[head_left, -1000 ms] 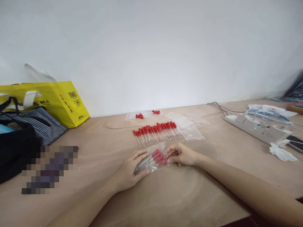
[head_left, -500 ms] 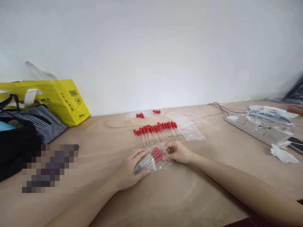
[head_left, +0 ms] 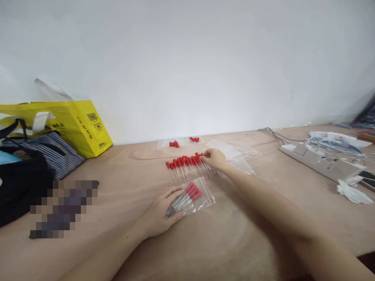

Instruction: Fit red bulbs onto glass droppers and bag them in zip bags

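Observation:
My left hand (head_left: 169, 207) lies around the lower end of a clear zip bag (head_left: 206, 196), gripping it against the table. Inside the bag are several glass droppers (head_left: 187, 197) with red rubber bulbs, their bulbs towards the bag's mouth at the right. My right hand (head_left: 216, 158) reaches over the right end of a row of loose droppers (head_left: 187, 166). Its thumb and fingers are closed at a red bulb there. The row lies side by side, bulbs away from me and glass tips towards me; my right hand and forearm cover part of it.
Behind the row lie two packed bags (head_left: 183, 143) with red bulbs. Flat zip bags (head_left: 224, 149) are at the right. Farther right are a white power strip (head_left: 316, 160), cables and a crumpled tissue (head_left: 353, 191). A yellow bag (head_left: 84, 127) and striped bag (head_left: 61, 150) stand left.
My right hand has let go of the zip bag's mouth and moved up and away to the right part of the dropper row. My left hand stays on the bag.

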{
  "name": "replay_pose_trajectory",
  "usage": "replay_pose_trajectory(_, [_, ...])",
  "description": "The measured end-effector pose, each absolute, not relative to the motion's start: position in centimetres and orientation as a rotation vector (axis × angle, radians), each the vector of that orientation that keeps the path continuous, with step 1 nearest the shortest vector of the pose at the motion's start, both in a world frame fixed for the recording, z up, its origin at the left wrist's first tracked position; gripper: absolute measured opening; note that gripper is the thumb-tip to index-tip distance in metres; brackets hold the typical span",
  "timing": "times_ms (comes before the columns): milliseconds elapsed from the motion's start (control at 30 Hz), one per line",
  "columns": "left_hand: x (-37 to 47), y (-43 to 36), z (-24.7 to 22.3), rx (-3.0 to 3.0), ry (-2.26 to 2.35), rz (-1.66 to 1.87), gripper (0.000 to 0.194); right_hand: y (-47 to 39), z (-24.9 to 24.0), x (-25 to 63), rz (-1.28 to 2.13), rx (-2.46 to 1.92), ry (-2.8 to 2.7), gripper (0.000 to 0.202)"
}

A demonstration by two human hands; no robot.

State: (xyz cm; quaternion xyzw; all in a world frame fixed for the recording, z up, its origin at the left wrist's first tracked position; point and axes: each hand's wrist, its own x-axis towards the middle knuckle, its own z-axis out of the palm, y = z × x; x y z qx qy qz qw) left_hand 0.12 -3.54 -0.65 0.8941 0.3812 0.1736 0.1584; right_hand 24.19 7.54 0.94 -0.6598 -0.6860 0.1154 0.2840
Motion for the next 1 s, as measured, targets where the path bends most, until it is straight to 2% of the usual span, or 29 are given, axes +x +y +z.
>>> replay_pose_trajectory(133, [0.1,-3.6,-0.5,2.561,1.103,0.481,0.047,10.2,0.5,21.7,0.205,-1.853,-1.742,0.034])
replay_pose_trajectory(367, [-0.1,-3.6,-0.4,2.569,1.11,0.442,0.048,11.2,0.9,21.1,0.266,-1.827,-1.67,0.023])
replay_pose_trajectory(567, [0.0,-3.7,-0.3,2.572,1.085,0.462,0.047,7.8,2.5,26.1,0.357,-1.606,-1.572,0.028])
replay_pose_trajectory(700, [0.1,-3.6,-0.5,2.57,1.095,0.455,0.047,2.8,0.8,28.6,0.738,-1.262,-1.247,0.031])
replay_pose_trajectory(1000, [0.0,-3.3,-0.7,2.6,1.099,0.464,0.047,-1.3,-2.4,27.0,1.22,-1.051,-0.882,0.039])
